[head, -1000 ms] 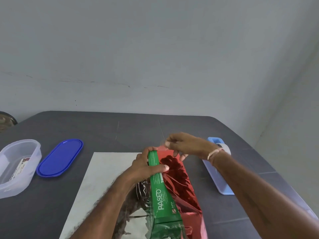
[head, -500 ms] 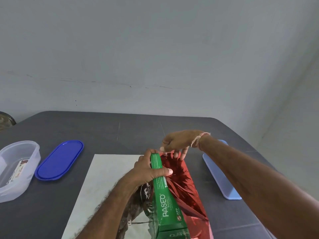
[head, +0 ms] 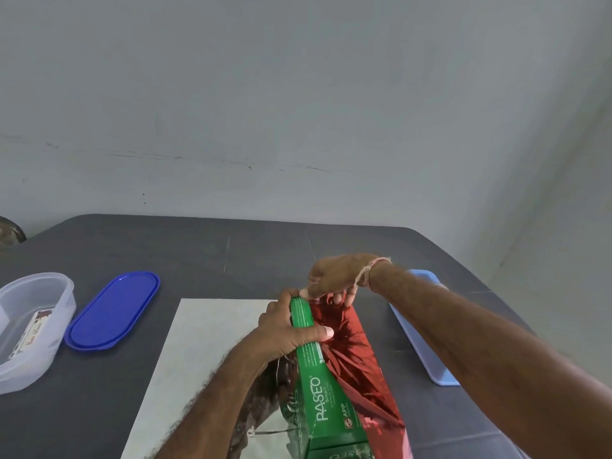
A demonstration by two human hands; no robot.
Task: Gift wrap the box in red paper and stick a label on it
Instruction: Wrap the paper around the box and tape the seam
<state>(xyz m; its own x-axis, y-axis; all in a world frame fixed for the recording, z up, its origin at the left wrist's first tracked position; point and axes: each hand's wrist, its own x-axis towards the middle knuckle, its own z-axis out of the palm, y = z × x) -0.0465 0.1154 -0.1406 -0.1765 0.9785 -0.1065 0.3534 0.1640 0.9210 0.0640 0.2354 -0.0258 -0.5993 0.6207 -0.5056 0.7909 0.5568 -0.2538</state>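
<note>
Far left on the bench [head: 231, 253], a clear tub [head: 64, 313] sits open w/ what looks like the label [head: 33, 329] lying inside, so that bit's untouched imo. Blue lid [head: 112, 311] lies flat just beside it.

Next over, a pale sheet [head: 212, 342] is spread flat on the bench. Prob the back side of the wrap, and most of it isn't folded round anything yet.

Left hand [head: 291, 332] comes in over the sheet, fingers + thumb clamped round the far part of the green box [head: 319, 399], thumb reaching across onto the red. Box is on the sheet's right part. Near end is cut off by the frame, so can't tell if it's upright or leaning.

Red paper [head: 357, 359] is pulled up against the box's right side, crumpled, not smooth. Right hand [head: 334, 276] is at the box's far end, fingers pinched together on the paper's top edge.

Light blue tray [head: 420, 332] lies further right, partly behind the forearm, contents hidden.

Progress: early-ish. One side covered, green face bare, no tape visible, ends not folded, label not stuck. Lots left tbh.
</note>
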